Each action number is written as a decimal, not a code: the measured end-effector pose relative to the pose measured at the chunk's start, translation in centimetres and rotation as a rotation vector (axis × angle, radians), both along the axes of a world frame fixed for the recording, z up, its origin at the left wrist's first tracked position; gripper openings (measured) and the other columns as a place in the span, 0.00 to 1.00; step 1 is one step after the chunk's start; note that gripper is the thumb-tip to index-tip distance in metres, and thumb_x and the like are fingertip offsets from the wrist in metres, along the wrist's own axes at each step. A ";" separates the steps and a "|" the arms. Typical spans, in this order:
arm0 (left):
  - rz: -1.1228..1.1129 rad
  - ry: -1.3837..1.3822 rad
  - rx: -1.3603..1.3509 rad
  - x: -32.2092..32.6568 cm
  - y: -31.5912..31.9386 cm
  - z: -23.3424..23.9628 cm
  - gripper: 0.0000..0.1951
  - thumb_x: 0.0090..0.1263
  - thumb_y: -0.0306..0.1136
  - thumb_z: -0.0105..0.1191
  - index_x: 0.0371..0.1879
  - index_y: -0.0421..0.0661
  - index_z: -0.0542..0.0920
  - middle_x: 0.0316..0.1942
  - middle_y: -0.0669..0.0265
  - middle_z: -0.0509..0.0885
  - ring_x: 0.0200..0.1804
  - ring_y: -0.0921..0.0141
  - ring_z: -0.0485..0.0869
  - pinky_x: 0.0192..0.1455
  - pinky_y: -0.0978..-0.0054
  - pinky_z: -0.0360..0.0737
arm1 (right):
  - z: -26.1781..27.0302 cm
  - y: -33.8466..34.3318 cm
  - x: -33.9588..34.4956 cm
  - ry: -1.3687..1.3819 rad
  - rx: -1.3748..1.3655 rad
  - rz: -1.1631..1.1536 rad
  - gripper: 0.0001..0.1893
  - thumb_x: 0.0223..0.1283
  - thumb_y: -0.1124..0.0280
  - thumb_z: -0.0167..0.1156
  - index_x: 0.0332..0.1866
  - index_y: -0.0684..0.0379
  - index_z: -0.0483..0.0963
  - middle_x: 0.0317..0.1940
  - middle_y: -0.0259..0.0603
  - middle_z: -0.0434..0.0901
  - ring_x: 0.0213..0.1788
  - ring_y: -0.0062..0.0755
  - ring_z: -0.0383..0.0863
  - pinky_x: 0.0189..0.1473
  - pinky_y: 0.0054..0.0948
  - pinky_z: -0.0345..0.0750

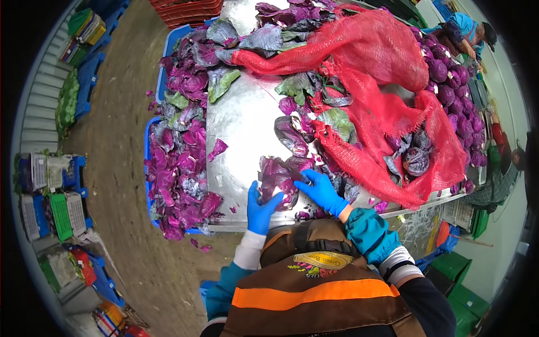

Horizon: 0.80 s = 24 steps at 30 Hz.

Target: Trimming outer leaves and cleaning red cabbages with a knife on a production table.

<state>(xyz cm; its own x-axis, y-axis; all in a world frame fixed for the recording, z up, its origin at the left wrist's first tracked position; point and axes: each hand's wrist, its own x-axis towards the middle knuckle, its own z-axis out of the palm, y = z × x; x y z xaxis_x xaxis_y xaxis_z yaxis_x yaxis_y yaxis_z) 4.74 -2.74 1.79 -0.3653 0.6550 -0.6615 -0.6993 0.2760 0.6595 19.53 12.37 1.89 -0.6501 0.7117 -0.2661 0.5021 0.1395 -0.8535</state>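
A red cabbage [278,187] with loose outer leaves lies on a stainless-steel table [242,122] near its front edge. My left hand [260,210], in a blue glove, cups its left side, with the thumb across the near face. At its right side is my right hand [323,193], also blue-gloved, its fingertips reaching toward the leaves. A small dark shape shows by those fingers; whether the hand grips it or a leaf is unclear. Just beyond lies a dark cabbage piece [290,135]. A red mesh sack [370,126] sprawls to the right, with another cabbage [416,161] in its opening.
Two blue crates, one nearer [148,185] and one farther [161,80], heaped with purple leaves, adjoin the table's left side. Trimmed cabbages [457,92] are piled at the right. A person [463,33] works at the far right. Red crates [187,12] stand beyond the table.
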 end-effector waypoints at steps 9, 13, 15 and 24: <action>-0.192 1.020 -0.135 2.0 0.8 0.2 0.56 0.44 0.44 0.82 0.73 0.42 0.62 0.64 0.48 0.69 0.65 0.49 0.71 0.68 0.53 0.70 | 0.5 2.0 0.3 -0.353 0.216 -0.124 0.28 0.58 0.54 0.72 0.59 0.59 0.75 0.44 0.51 0.85 0.45 0.52 0.87 0.46 0.43 0.82; -0.210 1.004 -0.106 2.0 0.9 1.0 0.57 0.44 0.47 0.81 0.73 0.41 0.61 0.64 0.47 0.71 0.66 0.48 0.70 0.67 0.51 0.71 | 5.4 0.6 -0.3 -0.136 0.193 0.116 0.36 0.55 0.46 0.73 0.64 0.59 0.75 0.55 0.51 0.81 0.51 0.52 0.85 0.53 0.42 0.82; -0.303 1.126 -0.088 1.7 0.8 0.9 0.56 0.44 0.48 0.81 0.71 0.41 0.62 0.63 0.46 0.72 0.66 0.47 0.70 0.68 0.49 0.70 | 6.0 0.5 -1.5 -0.205 0.146 0.264 0.36 0.52 0.46 0.75 0.62 0.58 0.77 0.51 0.52 0.81 0.54 0.49 0.84 0.56 0.40 0.81; -0.410 1.175 -0.187 1.4 0.9 1.5 0.56 0.42 0.45 0.82 0.73 0.47 0.64 0.67 0.49 0.62 0.72 0.47 0.61 0.72 0.50 0.65 | 3.8 2.1 -1.7 -0.144 0.217 0.352 0.18 0.50 0.57 0.73 0.37 0.61 0.82 0.32 0.52 0.80 0.34 0.45 0.82 0.40 0.40 0.78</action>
